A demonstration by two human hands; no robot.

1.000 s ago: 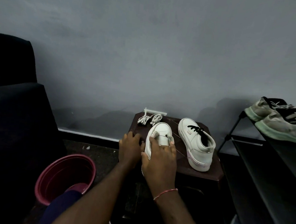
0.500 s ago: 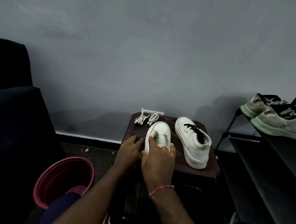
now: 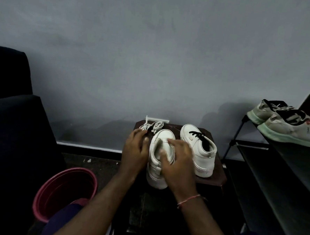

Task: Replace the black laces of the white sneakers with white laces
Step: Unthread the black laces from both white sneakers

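A maroon plastic bucket (image 3: 64, 193) stands on the floor, left. On the dark stool (image 3: 217, 179), the left hand (image 3: 135, 148) lies straight-fingered beside the laceless sneaker (image 3: 158, 174), fingertips near the coiled white laces (image 3: 151, 126) (contact is too blurred to tell). The smooth sneaker's long axis runs near to far, toe far. The right hand (image 3: 178, 164) grips its tongue. The black-laced sneaker (image 3: 197, 147) lies roughly parallel, right.

Small dark-brown bench (image 3: 217, 181) stands against a grey wall, with two sneakers on it, toes to the wall. Left white leather sneaker (image 3: 155, 173): right hand (image 3: 177, 160) lies over its top, thumb and fingers curled on the tongue. Left hand (image 3: 135, 150) is just beside it, fingers stretched toward the bundled white laces (image 3: 152, 126) at the far left corner; blurred, contact unclear. Right white leather sneaker (image 3: 201, 153) carries a black lace (image 3: 198, 136). Maroon plastic bucket (image 3: 64, 190) sits on the floor, lower left.
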